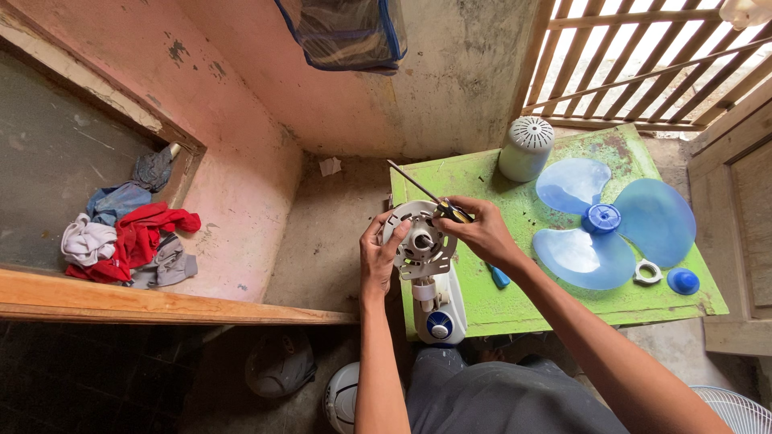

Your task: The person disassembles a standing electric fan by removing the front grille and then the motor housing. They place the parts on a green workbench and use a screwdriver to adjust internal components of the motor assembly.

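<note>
1. Table (563, 309): flat square top, painted bright green, the paint worn and rust-stained; it stands in front of my knees against a rough pink plaster wall (241, 145).
2. Fan blade (611, 221): three broad rounded lobes of translucent blue plastic around a darker blue hub; it lies flat on the right half of the table.
3. Fan body (426, 257): off-white moulded plastic with a round slotted front plate and a short central shaft, above a neck and a base with a blue knob; it sits at the table's left edge, between my two hands.
4. Motor cover (527, 149): pale grey domed cylinder with a vented top; it stands upright near the table's far edge.
5. My left hand (378, 257): fingers curled around the left rim of the round plate, gripping it.
6. My right hand (482, 233): closed on the screwdriver, just right of the plate.
7. Screwdriver (430, 195): thin metal shaft with a black and yellow handle, angled up to the left over the plate.
8. Blue cap (683, 280): small, smooth, domed, near the table's right corner.
9. White ring nut (646, 272): small, lugged, just beside the cap.
</note>
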